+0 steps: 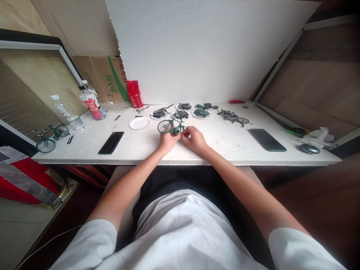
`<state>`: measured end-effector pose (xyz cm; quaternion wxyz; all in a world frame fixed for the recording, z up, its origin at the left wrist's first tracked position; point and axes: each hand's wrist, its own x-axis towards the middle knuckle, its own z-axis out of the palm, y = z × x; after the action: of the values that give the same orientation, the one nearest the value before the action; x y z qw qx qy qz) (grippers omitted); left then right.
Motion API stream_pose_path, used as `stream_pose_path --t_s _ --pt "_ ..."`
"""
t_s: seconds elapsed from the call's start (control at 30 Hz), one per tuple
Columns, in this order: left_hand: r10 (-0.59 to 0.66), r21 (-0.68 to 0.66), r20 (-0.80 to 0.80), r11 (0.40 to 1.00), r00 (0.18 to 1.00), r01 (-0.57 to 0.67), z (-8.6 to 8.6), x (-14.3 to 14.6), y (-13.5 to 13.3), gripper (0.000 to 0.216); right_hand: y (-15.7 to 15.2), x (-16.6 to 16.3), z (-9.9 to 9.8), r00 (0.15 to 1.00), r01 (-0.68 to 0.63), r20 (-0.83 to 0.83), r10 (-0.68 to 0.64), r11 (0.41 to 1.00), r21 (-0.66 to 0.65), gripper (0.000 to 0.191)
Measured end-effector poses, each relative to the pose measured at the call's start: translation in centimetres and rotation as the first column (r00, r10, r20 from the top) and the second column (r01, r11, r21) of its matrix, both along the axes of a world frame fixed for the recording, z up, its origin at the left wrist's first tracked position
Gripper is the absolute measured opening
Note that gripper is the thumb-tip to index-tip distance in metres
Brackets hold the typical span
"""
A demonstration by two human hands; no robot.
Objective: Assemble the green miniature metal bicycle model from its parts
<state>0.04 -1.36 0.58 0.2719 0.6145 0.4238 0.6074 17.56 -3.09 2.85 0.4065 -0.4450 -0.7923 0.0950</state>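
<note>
A green model bicycle (165,126) is held above the front of the white table, one wheel turned to the left. My left hand (168,141) closes round its lower part. Against its right side, my right hand (194,138) pinches with thumb and forefinger; whether it grips the bicycle or a small part there is hidden. Just behind the hands sit paper plates with dark bicycle parts (181,114) and green parts (201,112). A bare white paper plate (140,123) lies to their left.
A second green model bicycle (46,144) stands at the far left, near two bottles (92,103). Phones lie at left (111,143) and right (267,140). Loose black parts (232,116) lie behind the right phone. A mouse (309,149) sits at the right, a red box (135,93) at the back.
</note>
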Motion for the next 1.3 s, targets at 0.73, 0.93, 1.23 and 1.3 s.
stream_pose_path --t_s 0.73,0.93,1.23,1.3 --pt "0.007 -0.001 -0.007 1.000 1.000 -0.007 0.4 -0.1 -0.2 0.028 0.2 0.0 -0.1 0.999 -0.005 -0.048 0.008 0.999 0.052 0.008" --pt "0.008 -0.051 0.061 0.999 0.998 -0.005 0.2 -0.1 0.0 0.035 0.0 -0.1 0.2 0.996 0.032 -0.088 -0.027 0.998 0.056 0.010" --pt "-0.027 -0.245 0.237 0.966 0.971 0.086 1.1 -0.2 0.0 0.039 0.7 0.2 0.1 0.966 0.093 -0.235 -0.109 0.992 -0.080 0.021" --pt "-0.028 -0.288 0.260 0.952 0.965 0.106 1.3 -0.1 -0.1 0.036 0.9 0.2 0.1 0.971 0.070 -0.222 -0.090 0.993 -0.097 0.027"
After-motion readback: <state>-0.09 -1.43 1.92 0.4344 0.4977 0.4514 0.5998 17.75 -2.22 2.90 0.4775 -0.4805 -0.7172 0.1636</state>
